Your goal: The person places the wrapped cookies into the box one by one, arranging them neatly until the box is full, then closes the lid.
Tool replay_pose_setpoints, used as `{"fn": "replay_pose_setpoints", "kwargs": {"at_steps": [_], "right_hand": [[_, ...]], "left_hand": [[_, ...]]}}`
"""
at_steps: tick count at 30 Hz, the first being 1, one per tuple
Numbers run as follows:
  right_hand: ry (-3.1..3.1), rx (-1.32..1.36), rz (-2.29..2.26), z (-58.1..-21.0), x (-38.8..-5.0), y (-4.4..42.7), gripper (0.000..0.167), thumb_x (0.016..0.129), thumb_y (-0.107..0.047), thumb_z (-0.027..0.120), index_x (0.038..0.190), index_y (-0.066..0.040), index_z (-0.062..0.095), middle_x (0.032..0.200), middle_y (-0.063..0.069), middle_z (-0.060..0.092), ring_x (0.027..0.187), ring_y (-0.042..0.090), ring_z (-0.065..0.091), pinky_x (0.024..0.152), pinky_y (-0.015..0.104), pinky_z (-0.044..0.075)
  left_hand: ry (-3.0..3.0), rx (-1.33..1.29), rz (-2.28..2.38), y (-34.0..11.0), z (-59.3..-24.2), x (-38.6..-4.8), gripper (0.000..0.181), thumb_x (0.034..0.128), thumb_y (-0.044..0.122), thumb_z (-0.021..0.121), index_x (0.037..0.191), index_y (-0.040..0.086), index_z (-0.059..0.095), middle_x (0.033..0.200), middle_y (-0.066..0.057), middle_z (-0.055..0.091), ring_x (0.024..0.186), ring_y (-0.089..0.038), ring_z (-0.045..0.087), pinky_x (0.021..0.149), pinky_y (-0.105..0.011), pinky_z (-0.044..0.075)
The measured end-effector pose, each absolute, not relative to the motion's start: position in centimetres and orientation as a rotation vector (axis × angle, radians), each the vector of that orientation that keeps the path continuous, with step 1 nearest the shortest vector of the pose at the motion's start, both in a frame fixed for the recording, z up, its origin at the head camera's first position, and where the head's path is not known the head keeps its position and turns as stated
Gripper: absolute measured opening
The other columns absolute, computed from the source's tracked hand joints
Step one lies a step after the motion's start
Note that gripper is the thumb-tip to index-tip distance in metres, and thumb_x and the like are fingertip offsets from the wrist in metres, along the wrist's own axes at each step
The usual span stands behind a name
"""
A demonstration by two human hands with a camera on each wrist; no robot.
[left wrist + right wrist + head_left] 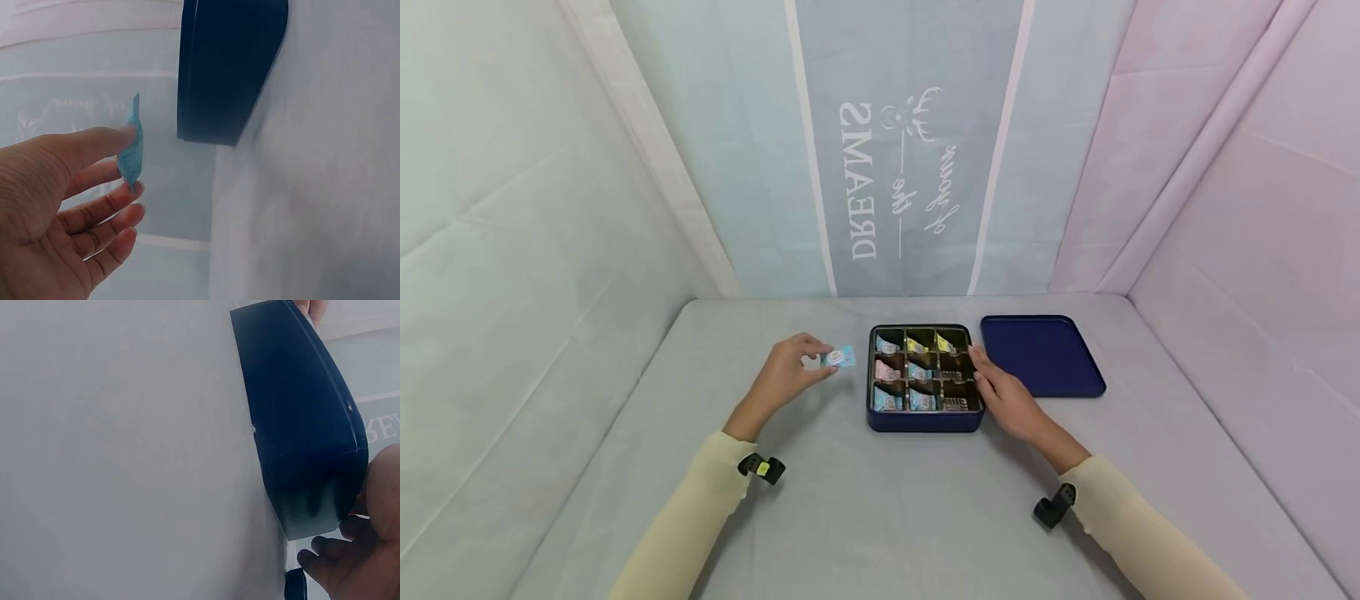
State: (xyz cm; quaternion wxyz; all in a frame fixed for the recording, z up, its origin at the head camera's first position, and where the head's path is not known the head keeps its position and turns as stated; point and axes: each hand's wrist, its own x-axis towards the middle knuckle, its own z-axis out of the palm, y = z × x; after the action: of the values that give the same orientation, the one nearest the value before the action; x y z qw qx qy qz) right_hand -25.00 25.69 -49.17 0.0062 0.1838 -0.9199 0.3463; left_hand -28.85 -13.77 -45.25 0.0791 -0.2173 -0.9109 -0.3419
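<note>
Between thumb and fingertips, my left hand (783,372) pinches a small light-blue wrapped candy (839,357), raised to the left of a dark-blue tin box (922,422). Edge-on, the same candy (132,150) shows in the left wrist view. A black divider splits the box into small square compartments. Blue candies (922,401), yellow candies (947,342) and a pink candy (887,370) lie in them; two compartments on the right show their dark floors. My right hand (1011,403) holds the box's right side at the rim, its fingers partly hidden in the right wrist view.
A flat dark-blue lid (1041,354) lies on the grey table (880,508), just right of the box and behind my right hand. Cloth walls surround the table at the back and both sides; the back cloth (902,50) has mirrored lettering.
</note>
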Motion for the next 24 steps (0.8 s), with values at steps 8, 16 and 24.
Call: {"fn": "replay_pose_setpoints", "kwargs": {"at_steps": [8, 16, 24], "right_hand": [[-2.880, 0.582, 1.090, -49.4, -25.2, 25.8, 0.053, 0.112, -0.017, 0.039, 0.160, -0.002, 0.022, 0.167, 0.017, 0.016, 0.152, 0.034, 0.020, 0.117, 0.058, 0.027], [-2.857, 0.585, 1.106, -49.2, -25.1, 25.8, 0.053, 0.112, -0.016, 0.039, 0.160, -0.002, 0.023, 0.167, 0.014, 0.016, 0.152, 0.035, 0.021, 0.117, 0.058, 0.027], [-2.863, 0.580, 1.120, -49.3, -25.1, 25.8, 0.053, 0.112, -0.015, 0.039, 0.160, -0.001, 0.023, 0.167, 0.017, 0.017, 0.152, 0.035, 0.020, 0.117, 0.058, 0.026]], "left_hand": [[-2.703, -0.704, -1.012, -12.6, -44.8, -28.8, 0.035, 0.0858, 0.020, 0.084, 0.117, 0.005, 0.077, 0.107, -0.007, 0.071, 0.094, -0.033, 0.066, 0.076, -0.041, 0.055], [-2.697, -0.727, -1.033, -11.3, -44.5, -28.6, 0.034, 0.0873, 0.021, 0.083, 0.118, 0.007, 0.077, 0.109, -0.007, 0.071, 0.096, -0.033, 0.066, 0.075, -0.039, 0.055], [-2.714, -0.739, -1.032, -9.6, -44.4, -28.3, 0.034, 0.0905, 0.022, 0.080, 0.120, 0.007, 0.076, 0.110, -0.006, 0.070, 0.096, -0.033, 0.065, 0.077, -0.039, 0.055]]}}
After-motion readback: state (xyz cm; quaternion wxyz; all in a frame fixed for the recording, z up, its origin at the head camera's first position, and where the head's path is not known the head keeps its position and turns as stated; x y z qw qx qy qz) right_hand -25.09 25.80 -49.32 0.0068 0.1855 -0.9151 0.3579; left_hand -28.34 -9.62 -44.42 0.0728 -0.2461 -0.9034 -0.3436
